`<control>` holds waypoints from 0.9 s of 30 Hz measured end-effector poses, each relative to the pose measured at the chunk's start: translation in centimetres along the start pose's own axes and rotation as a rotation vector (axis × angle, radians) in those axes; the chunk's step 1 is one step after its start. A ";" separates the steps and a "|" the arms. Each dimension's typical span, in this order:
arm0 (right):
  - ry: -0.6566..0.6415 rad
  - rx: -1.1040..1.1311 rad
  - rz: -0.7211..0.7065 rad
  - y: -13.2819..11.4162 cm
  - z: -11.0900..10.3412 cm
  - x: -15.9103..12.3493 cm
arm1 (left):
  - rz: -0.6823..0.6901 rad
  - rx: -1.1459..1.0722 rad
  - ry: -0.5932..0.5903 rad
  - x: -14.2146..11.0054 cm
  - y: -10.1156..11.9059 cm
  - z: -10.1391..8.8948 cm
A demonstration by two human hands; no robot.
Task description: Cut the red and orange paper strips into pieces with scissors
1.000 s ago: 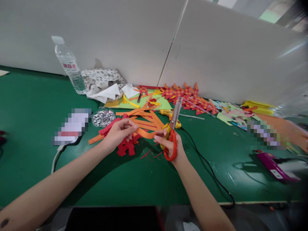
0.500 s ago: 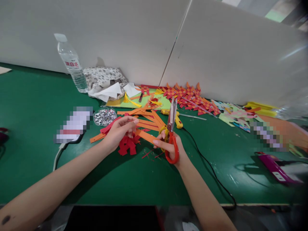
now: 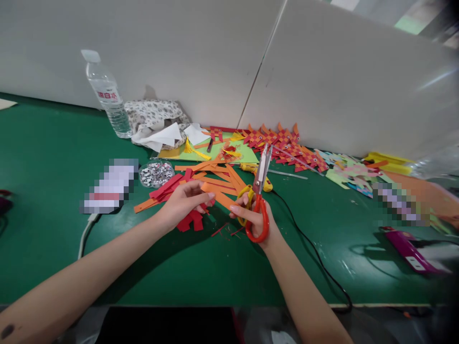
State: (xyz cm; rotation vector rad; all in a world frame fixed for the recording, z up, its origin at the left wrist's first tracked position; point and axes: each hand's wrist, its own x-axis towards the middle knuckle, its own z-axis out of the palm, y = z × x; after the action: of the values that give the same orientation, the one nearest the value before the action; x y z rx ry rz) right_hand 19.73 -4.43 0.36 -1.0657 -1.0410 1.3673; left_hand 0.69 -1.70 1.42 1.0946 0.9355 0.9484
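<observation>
My left hand (image 3: 182, 203) pinches an orange paper strip (image 3: 219, 196) over a heap of red paper strips (image 3: 188, 217). My right hand (image 3: 255, 219) grips red-and-yellow scissors (image 3: 258, 198), blades closed and pointing up and away, while its fingertips touch the same orange strip's other end. More orange strips (image 3: 215, 174) lie fanned out just behind both hands on the green table (image 3: 53, 157).
Behind are a water bottle (image 3: 105, 95), a patterned cloth pouch (image 3: 152, 114), white paper, a dish of googly eyes (image 3: 155, 173), woven red-orange paper fish (image 3: 283, 143), a yellow glue gun (image 3: 256, 174) with black cord (image 3: 311, 253), and a purple tool (image 3: 412, 248) at right. White partition boards stand at the back.
My left hand slid slightly right along the orange strip, closer to my right hand. The scissors tilted from upright to leaning right; the hands stay in place.
</observation>
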 end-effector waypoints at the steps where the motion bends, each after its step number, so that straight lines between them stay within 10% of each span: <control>1: -0.010 -0.001 0.005 0.0 0.0 0.0 | -0.002 -0.003 0.005 0.0 0.1 -0.1; 16: -0.168 -0.186 0.045 0.0 0.0 -0.1 | -0.043 -0.023 -0.047 0.2 0.0 -0.6; 27: 0.060 -0.157 -0.068 0.4 0.4 0.2 | -0.128 0.239 -0.268 -0.3 -1.0 0.5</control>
State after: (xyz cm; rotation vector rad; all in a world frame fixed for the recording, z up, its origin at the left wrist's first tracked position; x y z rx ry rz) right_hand 19.26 -4.22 0.05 -1.1686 -1.1438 1.2080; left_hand 1.20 -2.27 0.59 1.3104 0.8990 0.5776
